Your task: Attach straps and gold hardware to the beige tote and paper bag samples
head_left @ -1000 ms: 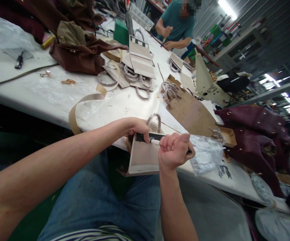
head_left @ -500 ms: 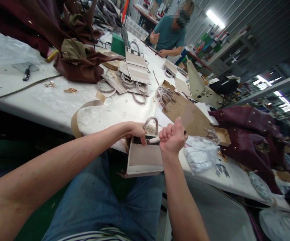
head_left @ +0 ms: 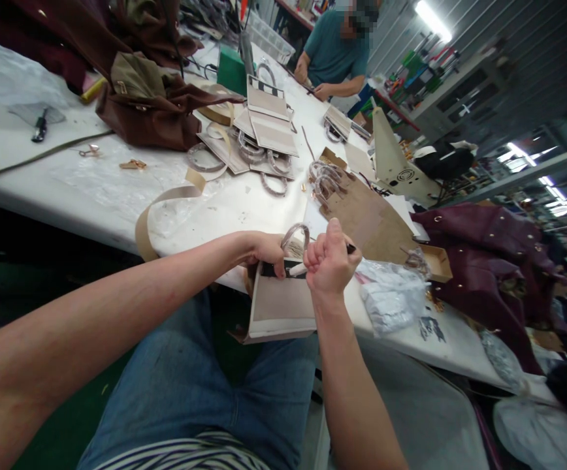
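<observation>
A beige bag piece (head_left: 283, 303) with a black strip along its top hangs at the table's front edge, above my lap. My left hand (head_left: 268, 253) pinches its upper left edge, thumb on the front. In my right hand (head_left: 331, 261) is a tool with a white shaft (head_left: 297, 269), gripped in a fist with the thumb up. The tool's tip touches or lies just over the black strip; the contact is too small to make out. A plastic-wrapped loop handle (head_left: 296, 236) stands up behind the strip, between my hands.
Several beige pieces with wrapped handles (head_left: 271, 124) lie on the white table (head_left: 244, 215). Brown paper (head_left: 366, 219), a plastic bag (head_left: 394, 297) and a small box (head_left: 435, 262) are at the right. Brown leather (head_left: 149, 117) lies left. A person (head_left: 337, 55) works across the table.
My right fist and the tool have shifted slightly left, closer to my left hand. The left hand keeps its hold on the bag piece. The person opposite has lowered a hand.
</observation>
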`<state>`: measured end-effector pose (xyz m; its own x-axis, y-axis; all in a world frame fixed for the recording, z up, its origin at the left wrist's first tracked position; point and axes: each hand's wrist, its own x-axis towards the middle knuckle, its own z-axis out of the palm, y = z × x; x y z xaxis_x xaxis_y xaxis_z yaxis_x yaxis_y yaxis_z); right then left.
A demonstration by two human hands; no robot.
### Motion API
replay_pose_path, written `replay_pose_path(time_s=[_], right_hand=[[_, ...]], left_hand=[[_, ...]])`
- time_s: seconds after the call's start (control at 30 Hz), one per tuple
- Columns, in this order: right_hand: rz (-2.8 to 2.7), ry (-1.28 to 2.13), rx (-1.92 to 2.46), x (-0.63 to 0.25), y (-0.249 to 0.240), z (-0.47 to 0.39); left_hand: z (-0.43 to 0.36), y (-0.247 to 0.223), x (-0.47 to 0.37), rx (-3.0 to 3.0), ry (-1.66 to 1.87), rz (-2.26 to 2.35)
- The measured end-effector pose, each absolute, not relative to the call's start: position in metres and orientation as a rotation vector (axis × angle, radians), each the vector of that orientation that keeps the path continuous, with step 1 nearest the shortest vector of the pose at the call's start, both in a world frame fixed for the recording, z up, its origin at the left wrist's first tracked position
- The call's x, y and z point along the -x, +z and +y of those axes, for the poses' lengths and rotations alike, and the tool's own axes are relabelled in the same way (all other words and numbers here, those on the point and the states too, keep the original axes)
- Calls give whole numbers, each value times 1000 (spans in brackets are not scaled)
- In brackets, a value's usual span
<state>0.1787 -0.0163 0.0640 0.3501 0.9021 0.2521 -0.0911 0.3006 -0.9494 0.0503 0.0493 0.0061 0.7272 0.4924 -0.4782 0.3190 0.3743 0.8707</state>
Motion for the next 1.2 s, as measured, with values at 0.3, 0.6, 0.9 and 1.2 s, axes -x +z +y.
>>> replay_pose_path(time_s=[0.3, 0.6, 0.9, 1.2], right_hand=[[-949, 703, 927, -181, 46, -36], [-984, 956, 1223, -292, 97, -34], [-1538, 934, 1753, -324, 33, -50], [-1545, 871, 1823, -326, 19, -47]], left_hand=[[52, 9, -51, -1237, -5, 872], [50, 20, -48, -1137, -49, 843], [65, 25, -50, -1126, -168, 820], [64, 61, -30, -1331, -104, 856]])
